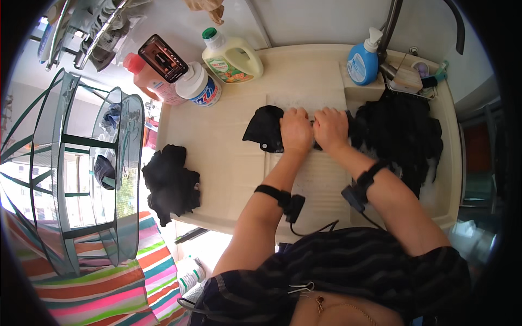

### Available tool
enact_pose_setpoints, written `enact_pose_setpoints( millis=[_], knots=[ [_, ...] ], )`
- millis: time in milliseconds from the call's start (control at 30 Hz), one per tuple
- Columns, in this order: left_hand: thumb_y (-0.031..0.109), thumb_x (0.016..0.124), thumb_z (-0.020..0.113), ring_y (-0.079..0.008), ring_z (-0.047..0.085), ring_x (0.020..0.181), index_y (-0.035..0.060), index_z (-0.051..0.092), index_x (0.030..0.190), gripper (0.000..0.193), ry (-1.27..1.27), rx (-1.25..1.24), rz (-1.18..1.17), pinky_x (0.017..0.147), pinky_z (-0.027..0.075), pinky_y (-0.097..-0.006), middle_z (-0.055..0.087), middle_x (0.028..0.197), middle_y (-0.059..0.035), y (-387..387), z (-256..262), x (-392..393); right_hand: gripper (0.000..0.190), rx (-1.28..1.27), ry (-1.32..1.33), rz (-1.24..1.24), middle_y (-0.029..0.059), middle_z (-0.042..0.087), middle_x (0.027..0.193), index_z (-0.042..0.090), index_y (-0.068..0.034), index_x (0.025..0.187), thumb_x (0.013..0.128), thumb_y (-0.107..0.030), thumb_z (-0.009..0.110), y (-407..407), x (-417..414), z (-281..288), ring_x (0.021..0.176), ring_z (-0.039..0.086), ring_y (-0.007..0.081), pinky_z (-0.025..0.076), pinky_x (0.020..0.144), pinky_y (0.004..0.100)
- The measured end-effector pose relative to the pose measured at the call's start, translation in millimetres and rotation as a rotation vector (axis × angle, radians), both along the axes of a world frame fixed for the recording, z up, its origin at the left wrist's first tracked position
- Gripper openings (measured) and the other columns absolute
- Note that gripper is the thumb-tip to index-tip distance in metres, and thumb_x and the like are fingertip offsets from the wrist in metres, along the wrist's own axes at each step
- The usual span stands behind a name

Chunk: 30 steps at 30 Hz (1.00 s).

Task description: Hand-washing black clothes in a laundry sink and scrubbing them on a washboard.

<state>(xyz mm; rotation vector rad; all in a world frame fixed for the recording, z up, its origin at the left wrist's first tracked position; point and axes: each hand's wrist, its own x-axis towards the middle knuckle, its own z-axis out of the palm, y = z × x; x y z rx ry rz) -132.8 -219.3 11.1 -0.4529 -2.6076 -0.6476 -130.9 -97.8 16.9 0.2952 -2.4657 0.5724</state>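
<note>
My left hand [297, 129] and my right hand [331, 128] are side by side, knuckles up, each closed on a black garment [265, 127] at the ribbed washboard part [322, 175] of a cream laundry sink. A loose end of that cloth, bearing a round light snap or button, spreads left of my left hand. On the right, more black cloth [401, 138] lies in the basin with some suds beside it; whether it joins the held piece cannot be told. Another crumpled black garment [173, 183] rests on the left edge of the sink.
Along the back left stand a pink bottle [153, 81], a white tub [200, 87], a smartphone [163, 58] leaning there and a yellow jug [234, 59]. A blue pump bottle [363, 61] and a wire soap rack [408, 83] are at the back right. Left hangs a mesh drying rack [89, 142].
</note>
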Motion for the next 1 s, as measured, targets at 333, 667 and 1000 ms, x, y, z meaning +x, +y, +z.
enact_pose_setpoints(
  millis=[333,667,1000],
  knots=[
    [0.017,0.079,0.062,-0.0311,0.057,0.089,0.0089,0.059,0.085,0.010,-0.074,0.071,-0.104,0.074,0.042,-0.0438,0.058,0.083,-0.0098,2.2,3.9,23.3,0.009,-0.016,-0.052,0.144,0.0065,0.056,0.073,0.056,-0.011,0.070,0.075,-0.012,0.063,18.9,44.0,13.6,0.075,0.054,0.0278,0.038,0.069,0.0413],
    [0.046,0.074,0.076,-0.0268,0.054,0.118,0.0101,0.062,0.118,0.058,-0.048,-0.243,-0.281,0.105,0.031,-0.0595,0.064,0.113,-0.0073,-102.9,47.4,32.5,0.030,-0.008,-0.085,0.002,0.0067,0.056,0.076,0.058,-0.008,0.077,0.078,-0.033,0.074,68.5,87.4,7.5,0.079,0.056,0.0283,0.041,0.070,0.0415],
    [0.027,0.087,0.068,-0.0359,0.065,0.076,0.0133,0.060,0.115,0.032,-0.128,0.166,-0.213,0.067,0.051,-0.0431,0.064,0.083,-0.0119,-50.2,49.1,76.0,0.087,0.207,-0.099,0.449,0.0132,0.050,0.135,0.051,-0.008,0.138,0.064,-0.043,0.082,53.0,102.8,59.1,0.122,0.047,0.0320,0.036,0.098,0.0448]
  ],
)
